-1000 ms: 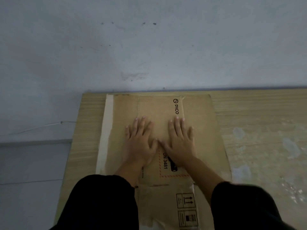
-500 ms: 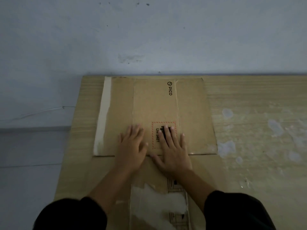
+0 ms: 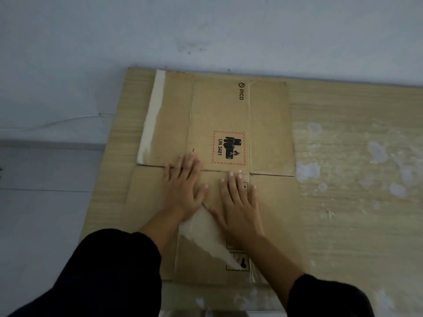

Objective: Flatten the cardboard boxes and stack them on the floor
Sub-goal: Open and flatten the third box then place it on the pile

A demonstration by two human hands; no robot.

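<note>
My left hand [image 3: 183, 191] and right hand [image 3: 240, 207], fingers spread flat, have slid back toward the near edge of the wooden board [image 3: 343, 110]; the cardboard box [image 3: 270, 124] seems flattened.

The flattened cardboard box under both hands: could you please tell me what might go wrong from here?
1. The left hand and the right hand press flat near the fold of the cardboard box. Once they let go, the panels may spring up, and the stack could sit uneven.
2. The torn white patch lies between the wrists. Palms sliding over it might rip the surface further.
</note>
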